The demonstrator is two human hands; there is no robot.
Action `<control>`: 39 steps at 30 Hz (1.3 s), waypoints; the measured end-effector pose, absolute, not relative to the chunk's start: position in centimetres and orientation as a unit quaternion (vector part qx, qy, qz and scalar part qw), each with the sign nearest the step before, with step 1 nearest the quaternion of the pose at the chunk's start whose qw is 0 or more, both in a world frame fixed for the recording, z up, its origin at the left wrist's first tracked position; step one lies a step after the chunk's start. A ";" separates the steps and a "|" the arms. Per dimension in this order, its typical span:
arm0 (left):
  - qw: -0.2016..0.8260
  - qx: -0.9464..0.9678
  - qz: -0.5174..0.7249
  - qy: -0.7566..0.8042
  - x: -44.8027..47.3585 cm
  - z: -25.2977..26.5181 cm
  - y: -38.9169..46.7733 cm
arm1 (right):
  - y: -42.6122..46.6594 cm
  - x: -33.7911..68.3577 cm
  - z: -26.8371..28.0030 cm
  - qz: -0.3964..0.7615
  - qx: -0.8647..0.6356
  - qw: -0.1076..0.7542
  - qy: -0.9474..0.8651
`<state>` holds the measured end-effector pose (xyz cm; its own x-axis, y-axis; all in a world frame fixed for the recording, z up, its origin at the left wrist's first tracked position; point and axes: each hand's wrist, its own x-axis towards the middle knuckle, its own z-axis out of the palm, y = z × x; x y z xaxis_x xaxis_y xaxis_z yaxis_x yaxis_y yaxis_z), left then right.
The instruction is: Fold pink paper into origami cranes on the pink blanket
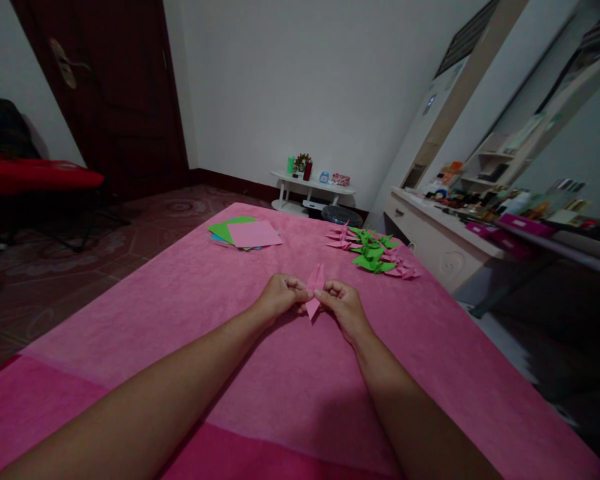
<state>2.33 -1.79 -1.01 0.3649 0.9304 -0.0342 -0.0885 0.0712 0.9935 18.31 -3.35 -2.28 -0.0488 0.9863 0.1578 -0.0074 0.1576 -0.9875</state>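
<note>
A piece of pink origami paper (313,308), folded into a narrow kite-like shape, is held upright between my two hands over the pink cloth. One end points toward me, and the far end shows two slim points side by side. My left hand (283,293) pinches its left edge, thumb on top. From the other side my right hand (343,303) grips it, with that thumb pressed near the middle. The fingertips under the paper are partly hidden. Beyond my right hand lies a cluster of folded paper cranes, green ones (373,259) and pink ones (343,238).
A loose stack of square paper sheets (255,233), pink on top with green and blue below, lies at the far left of the pink cloth (180,320). A white dresser (435,233) crowded with bottles stands to the right. A low white shelf (313,185) is behind.
</note>
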 end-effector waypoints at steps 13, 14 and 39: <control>0.598 0.528 0.466 0.382 2.8 -1.8 -1.7 | -3.9 17.0 -1.9 0.458 -0.435 0.561 -0.535; 0.602 0.526 0.471 0.374 2.9 -1.8 -1.8 | -4.0 16.9 -1.8 0.460 -0.433 0.564 -0.531; 0.638 0.511 0.455 0.354 3.9 -1.7 -2.2 | -4.0 16.3 -1.5 0.476 -0.393 0.612 -0.494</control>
